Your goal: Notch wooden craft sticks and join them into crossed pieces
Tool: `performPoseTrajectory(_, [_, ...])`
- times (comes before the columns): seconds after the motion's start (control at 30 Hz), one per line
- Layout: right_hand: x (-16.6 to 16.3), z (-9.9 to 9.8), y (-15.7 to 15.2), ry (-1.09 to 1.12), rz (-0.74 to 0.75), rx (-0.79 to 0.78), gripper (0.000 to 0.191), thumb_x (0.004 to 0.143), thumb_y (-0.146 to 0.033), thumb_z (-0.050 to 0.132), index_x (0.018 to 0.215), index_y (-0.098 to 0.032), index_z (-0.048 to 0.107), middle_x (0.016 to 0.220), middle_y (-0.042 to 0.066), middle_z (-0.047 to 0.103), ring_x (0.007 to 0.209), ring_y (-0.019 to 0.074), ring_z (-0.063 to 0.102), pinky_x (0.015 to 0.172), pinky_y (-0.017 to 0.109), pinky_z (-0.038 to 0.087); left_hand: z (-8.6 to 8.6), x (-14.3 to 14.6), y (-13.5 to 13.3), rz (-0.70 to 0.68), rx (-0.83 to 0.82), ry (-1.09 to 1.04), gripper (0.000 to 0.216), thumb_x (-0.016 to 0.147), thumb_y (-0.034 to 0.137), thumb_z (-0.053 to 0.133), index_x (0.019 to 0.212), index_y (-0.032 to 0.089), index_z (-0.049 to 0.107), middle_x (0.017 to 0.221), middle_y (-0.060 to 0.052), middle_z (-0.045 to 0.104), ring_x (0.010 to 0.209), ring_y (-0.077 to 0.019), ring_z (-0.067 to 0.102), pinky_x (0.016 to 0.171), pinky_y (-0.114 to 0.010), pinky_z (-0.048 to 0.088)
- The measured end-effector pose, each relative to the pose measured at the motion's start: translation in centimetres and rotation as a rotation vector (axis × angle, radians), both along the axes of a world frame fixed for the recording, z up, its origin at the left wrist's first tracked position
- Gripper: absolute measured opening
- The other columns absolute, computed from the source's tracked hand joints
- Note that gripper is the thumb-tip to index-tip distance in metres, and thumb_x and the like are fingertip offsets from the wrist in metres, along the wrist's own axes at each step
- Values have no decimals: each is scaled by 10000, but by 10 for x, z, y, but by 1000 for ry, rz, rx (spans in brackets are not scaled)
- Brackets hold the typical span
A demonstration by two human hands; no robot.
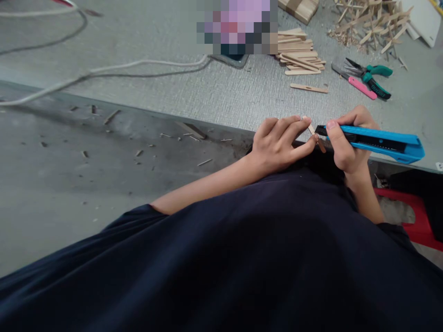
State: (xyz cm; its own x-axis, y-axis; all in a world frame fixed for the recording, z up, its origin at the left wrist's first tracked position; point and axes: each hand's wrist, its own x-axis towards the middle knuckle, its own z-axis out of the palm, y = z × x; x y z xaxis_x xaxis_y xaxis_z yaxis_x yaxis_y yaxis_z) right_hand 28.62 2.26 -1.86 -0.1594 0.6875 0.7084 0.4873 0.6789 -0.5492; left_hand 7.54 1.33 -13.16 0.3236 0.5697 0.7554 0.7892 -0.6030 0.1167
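At the table's front edge, my left hand [278, 143] pinches a wooden craft stick [321, 146] between thumb and fingers, and the stick slants toward my body. My right hand [353, 140] is wrapped round a blue utility knife [398, 145]. The knife's black tip points left and meets the stick close to my left thumb; the blade itself is too small to make out. Just beyond my hands, a single craft stick [309, 88] with a dark mark or slot at its middle lies on the table.
A pile of craft sticks [299, 53] lies further back. Pliers with green handles [375, 80] and a pink-handled knife [362, 87] are at right. Stick pieces and shavings [374, 23] heap behind them. A white cable [138, 63] crosses the table [155, 92]. A red stool [422, 221] stands lower right.
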Motion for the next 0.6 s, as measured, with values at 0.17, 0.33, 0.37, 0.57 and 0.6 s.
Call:
performPoseTrajectory(0.17, [0,3,-1,-13,0,-12,277,1076,-410,781,844,-271,720,751,-44,676,630,172,663,610,360,551,-1,-1,1,-45,-70,-25,389,1136,326,764,1478,498,694,1585,0,820,1490,-282,777,1095,-498,619])
performPoseTrajectory(0.33, [1,0,3,-19,31,-13,345,1114,-482,745,840,-281,683,753,-46,654,642,161,637,610,346,524,-2,-2,2,-38,11,-37,394,1131,279,783,1448,504,713,1627,32,804,1486,-251,781,1121,-463,591])
performPoseTrajectory(0.37, [2,-2,5,-23,35,-21,359,1116,-505,740,841,-283,678,754,-36,650,652,168,634,612,354,525,-2,-2,2,-47,5,-50,389,1133,275,784,1442,502,715,1634,36,801,1488,-248,779,1134,-460,582])
performPoseTrajectory(0.57, [4,-3,10,-53,51,-99,384,1126,-599,676,882,-306,620,774,-19,592,682,203,581,665,404,533,-1,-1,5,-86,27,-94,375,1143,252,774,1428,490,724,1639,46,799,1487,-227,780,1188,-447,563])
performPoseTrajectory(0.6, [3,0,10,-76,64,-112,367,1128,-582,665,889,-310,604,775,-21,582,684,206,573,678,408,531,-2,-1,5,-84,41,-87,358,1139,252,779,1410,481,731,1631,46,804,1484,-227,782,1183,-446,570])
